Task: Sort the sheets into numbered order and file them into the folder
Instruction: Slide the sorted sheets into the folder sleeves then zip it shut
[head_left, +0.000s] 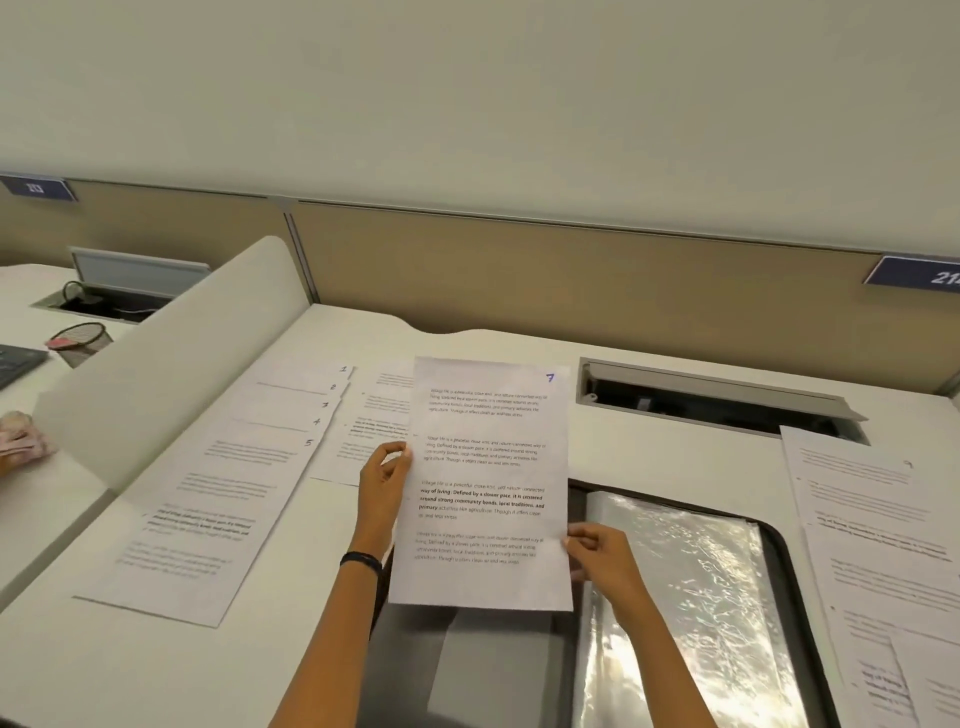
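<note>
In the head view, the thing to go by is the black open folder with shiny clear plastic pockets (691, 597), which lies flat on the white desk (104, 665). Over what looks like the folder's left part, both hands hold up a white paper sheet with a blue 7 written in its top corner (488, 483). The left hand (384, 470) pinches the side of the sheet far from the shiny pockets, thumb in front and fingers curled behind. The right hand (605, 553) pinches the lower side next to the pockets, fingers closed on the paper's edge. A black wristband (361, 560) is on the left wrist. Well to the left of the folder lies a stepped row of white sheets (234, 483) with 1, 2, 3, 4 and 5 showing in their corners, so that part looks sorted. Between that row and the folder one more printed sheet (358, 441) lies half hidden behind the held one, and its number cannot be seen. Right of the folder are loose printed sheets (872, 519), not yet sorted, I think. I see no paper in the folder's pockets, though the shine makes it hard to tell. So the sorting looks about half done, and the filing has not begun.
</note>
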